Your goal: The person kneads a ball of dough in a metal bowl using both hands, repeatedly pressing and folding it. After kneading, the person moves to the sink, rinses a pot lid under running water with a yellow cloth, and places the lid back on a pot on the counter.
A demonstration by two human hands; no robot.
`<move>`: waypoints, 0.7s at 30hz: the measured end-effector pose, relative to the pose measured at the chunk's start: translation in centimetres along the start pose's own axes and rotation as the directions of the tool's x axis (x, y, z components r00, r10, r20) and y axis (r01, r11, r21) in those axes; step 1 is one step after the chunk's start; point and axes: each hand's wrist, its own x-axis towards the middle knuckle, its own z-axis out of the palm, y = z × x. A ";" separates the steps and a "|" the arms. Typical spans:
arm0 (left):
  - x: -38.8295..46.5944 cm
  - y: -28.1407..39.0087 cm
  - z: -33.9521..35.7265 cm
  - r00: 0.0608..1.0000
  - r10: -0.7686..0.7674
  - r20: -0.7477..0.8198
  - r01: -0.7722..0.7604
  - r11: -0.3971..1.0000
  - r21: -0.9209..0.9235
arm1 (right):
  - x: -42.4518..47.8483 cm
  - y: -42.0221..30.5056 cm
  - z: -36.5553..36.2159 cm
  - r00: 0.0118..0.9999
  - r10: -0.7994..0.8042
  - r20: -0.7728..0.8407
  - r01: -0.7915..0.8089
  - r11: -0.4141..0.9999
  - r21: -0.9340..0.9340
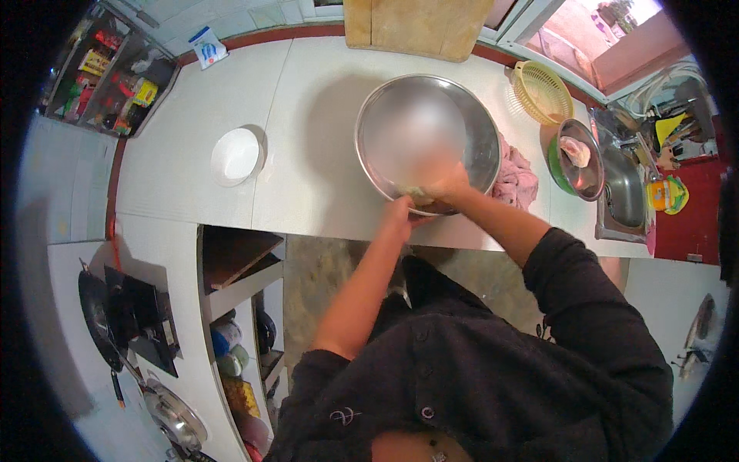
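A large metal bowl (pixel 484 130) stands on the white counter, tilted a little towards me. My left hand (pixel 399 218) is at the bowl's near rim, its thumb at the edge. Inside the bowl, near that rim, my right hand (pixel 444 182) lies on or in a pale mass (pixel 417 194) that looks like dough. A blur covers much of the bowl's inside and part of my right hand, so the fingers and most of the contents are hidden. Touching the bowl's right side is a crumpled pink cloth (pixel 515 179).
A white bowl (pixel 235 157) stands at the left, a packet (pixel 208 48) behind it. Wooden boards (pixel 417 26) lean at the back. To the right are a yellow plastic basket (pixel 542 92), a metal bowl (pixel 598 167) holding a pale piece of food (pixel 575 152), and the sink (pixel 625 199).
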 end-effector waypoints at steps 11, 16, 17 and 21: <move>0.1 -0.9 -1.4 0.997 -0.076 -0.011 0.076 0.996 -0.037 | 3.2 -0.2 2.4 0.952 -0.015 -0.307 0.022 1.000 0.019; -0.1 -0.6 -1.3 0.993 -0.099 -0.066 0.099 0.995 -0.008 | 7.2 1.0 4.0 0.954 -0.060 -0.293 0.070 0.997 0.025; 0.1 -0.8 -1.4 0.991 -0.101 -0.082 0.101 0.995 -0.011 | 7.8 1.2 3.8 0.954 -0.075 -0.289 0.084 0.996 0.018; -0.1 -0.4 -0.8 0.988 -0.097 -0.120 0.098 0.995 0.006 | 10.3 1.7 4.0 0.964 -0.091 -0.249 0.098 0.995 0.016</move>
